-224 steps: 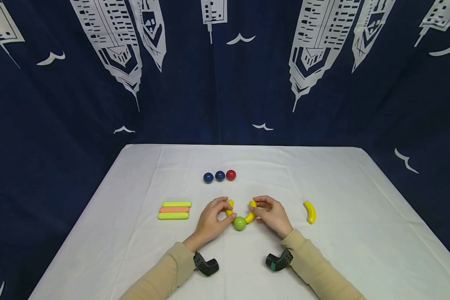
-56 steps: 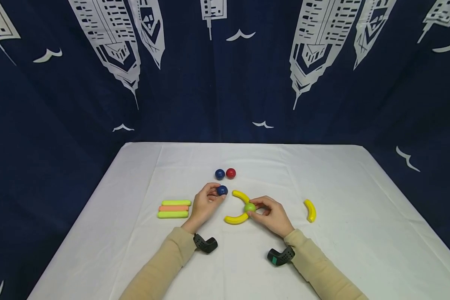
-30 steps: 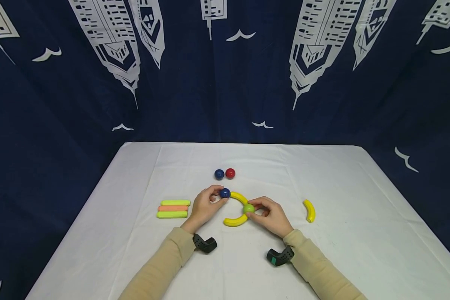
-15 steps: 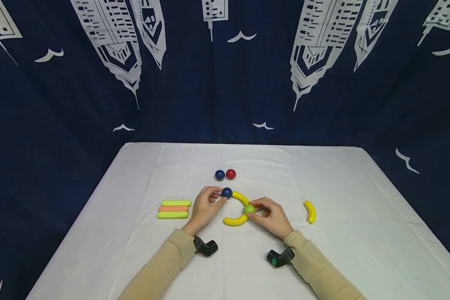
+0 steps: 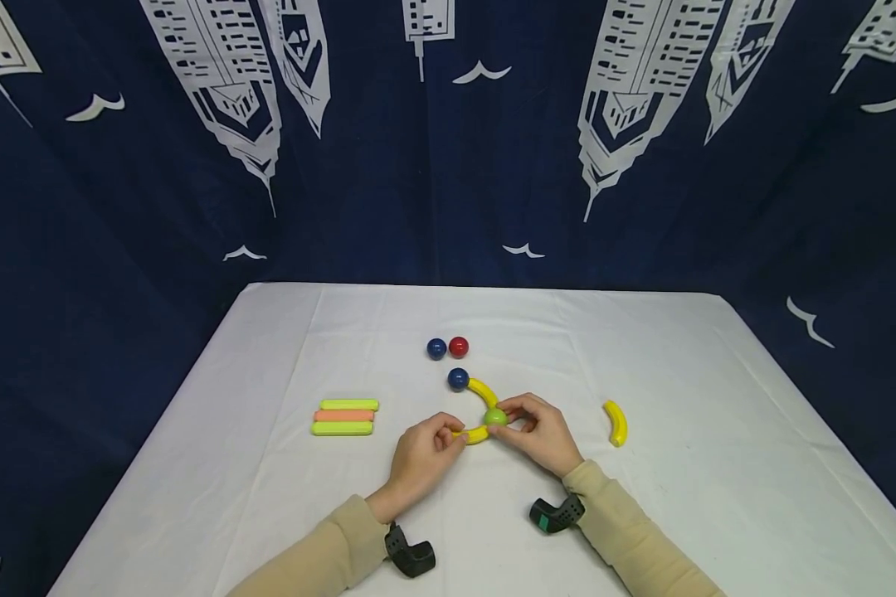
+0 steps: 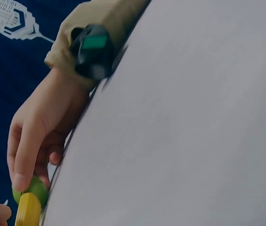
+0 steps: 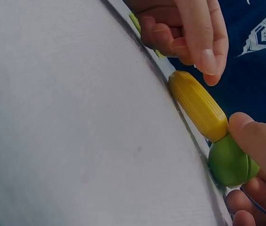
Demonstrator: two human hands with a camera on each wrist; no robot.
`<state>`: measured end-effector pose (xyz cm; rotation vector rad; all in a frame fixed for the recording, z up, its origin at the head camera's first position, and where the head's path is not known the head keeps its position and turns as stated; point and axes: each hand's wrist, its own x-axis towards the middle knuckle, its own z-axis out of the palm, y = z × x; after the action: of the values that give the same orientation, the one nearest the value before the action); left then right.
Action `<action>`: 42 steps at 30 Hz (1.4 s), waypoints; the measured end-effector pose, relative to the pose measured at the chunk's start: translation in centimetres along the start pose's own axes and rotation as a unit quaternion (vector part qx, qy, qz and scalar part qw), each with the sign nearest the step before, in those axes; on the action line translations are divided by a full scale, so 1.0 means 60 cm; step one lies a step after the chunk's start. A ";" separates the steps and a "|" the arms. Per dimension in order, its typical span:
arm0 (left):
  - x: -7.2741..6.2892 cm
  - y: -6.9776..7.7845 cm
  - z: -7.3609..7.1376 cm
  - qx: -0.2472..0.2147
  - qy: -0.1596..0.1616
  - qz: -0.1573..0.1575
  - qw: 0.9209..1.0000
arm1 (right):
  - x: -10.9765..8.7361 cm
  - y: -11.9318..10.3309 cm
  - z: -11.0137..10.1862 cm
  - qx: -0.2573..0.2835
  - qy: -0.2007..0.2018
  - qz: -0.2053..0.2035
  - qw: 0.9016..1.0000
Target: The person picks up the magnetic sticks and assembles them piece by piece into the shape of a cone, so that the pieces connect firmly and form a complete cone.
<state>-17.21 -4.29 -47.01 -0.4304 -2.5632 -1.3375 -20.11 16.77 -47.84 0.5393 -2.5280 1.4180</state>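
Observation:
My right hand point(image 5: 541, 435) pinches a green ball point(image 5: 496, 417) between thumb and fingers. Two ridged yellow curved rods meet that ball, one far rod point(image 5: 483, 391) and one near rod point(image 5: 478, 435), forming an arc that opens leftward. At the far rod's free end sits a blue ball point(image 5: 459, 380), touched by no hand. My left hand point(image 5: 421, 456) is at the near rod's left end. In the right wrist view, a small gap shows between its fingertips point(image 7: 209, 66) and the yellow rod point(image 7: 199, 106), and its fingers are loosely bent.
Behind the arc lie another blue ball point(image 5: 436, 349) and a red ball point(image 5: 459, 347), side by side. Two green straight rods and an orange rod point(image 5: 343, 416) lie together at left. A third yellow curved rod point(image 5: 616, 424) lies to the right on the white tablecloth point(image 5: 687, 497).
My left hand has let go of the blue ball, now at the far rod's end, and moved nearer to me, to the near rod's left end. The right hand keeps holding the green ball.

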 end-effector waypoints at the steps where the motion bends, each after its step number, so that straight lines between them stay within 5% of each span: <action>1: -0.003 0.000 0.000 -0.003 -0.007 -0.002 1.000 | 0.000 -0.001 -0.001 -0.001 -0.002 -0.001 1.000; 10: -0.005 -0.002 0.001 0.017 -0.008 0.008 1.000 | 0.006 0.004 -0.001 -0.040 0.019 -0.047 0.998; 19: 0.006 -0.015 -0.010 0.071 0.027 0.021 0.997 | 0.007 0.010 0.000 -0.122 -0.028 -0.076 0.989; 27: 0.012 -0.022 -0.017 0.097 0.035 0.007 0.995 | 0.007 0.012 -0.003 -0.117 -0.030 -0.139 0.983; 36: 0.018 -0.025 -0.015 0.078 0.054 0.030 0.995 | 0.007 0.014 -0.004 -0.100 -0.054 -0.176 0.978; 42: 0.016 -0.029 -0.009 -0.003 0.022 0.032 0.999 | 0.004 0.015 0.000 -0.062 -0.046 -0.184 0.980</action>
<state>-18.70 -5.55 -47.73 -0.4736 -2.4892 -1.3185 -20.71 17.14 -48.43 1.0056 -2.3984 1.1180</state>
